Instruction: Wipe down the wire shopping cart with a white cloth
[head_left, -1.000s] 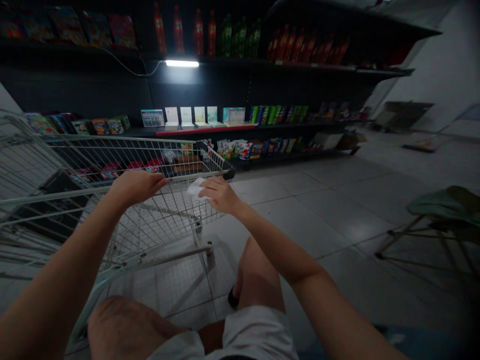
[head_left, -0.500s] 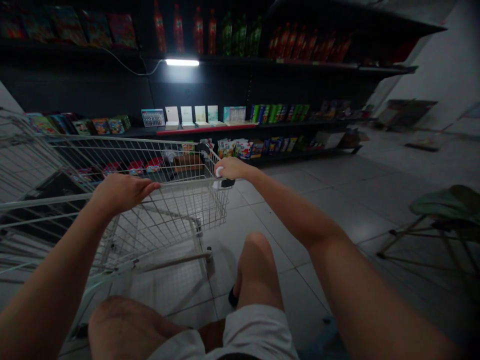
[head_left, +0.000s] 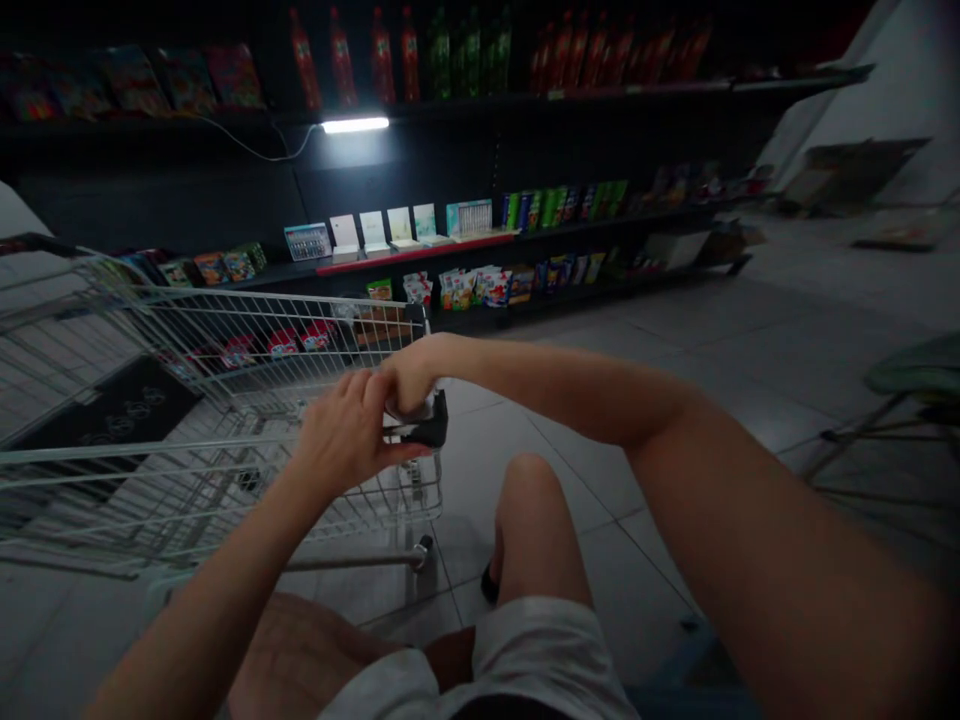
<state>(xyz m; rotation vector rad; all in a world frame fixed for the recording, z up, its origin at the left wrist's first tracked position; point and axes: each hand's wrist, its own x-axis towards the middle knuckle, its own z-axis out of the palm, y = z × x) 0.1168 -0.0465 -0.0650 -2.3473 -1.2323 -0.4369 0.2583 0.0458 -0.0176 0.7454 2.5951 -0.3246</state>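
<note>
While both hands meet at the near front corner of the shopping cart [head_left: 225, 340], just left of the picture's centre, the head view shows one cart lying across the frame. Its long axis runs from 9 o'clock to 3 o'clock, with the dark push handle at the far left edge and the nose pointing towards 3 o'clock.

The basket is thin, pale metal wire in a square grid, with a tubular rim. A black plastic corner cap [head_left: 431, 428], blocky and smooth, sits on the nose corner.

The right hand [head_left: 409, 372] comes in from 4 o'clock. Its fingers are curled down tight over the top of that corner, and I cannot tell whether anything is pinched beneath them.

The left hand [head_left: 341, 435] comes from 7 o'clock and touches the right. It is closed around the rim, with its thumb lying against the cap.

One small caster [head_left: 424, 548] shows below at 6 o'clock, and two bare knees sit lower still.

Behind, at 12 o'clock, dark shelving [head_left: 600, 215] stands in three tiers. It carries bottles, glossy packets and four white cards, under one strip light [head_left: 355, 124].

A folding chair [head_left: 911, 375] stands at 3 o'clock on the tiled floor.
</note>
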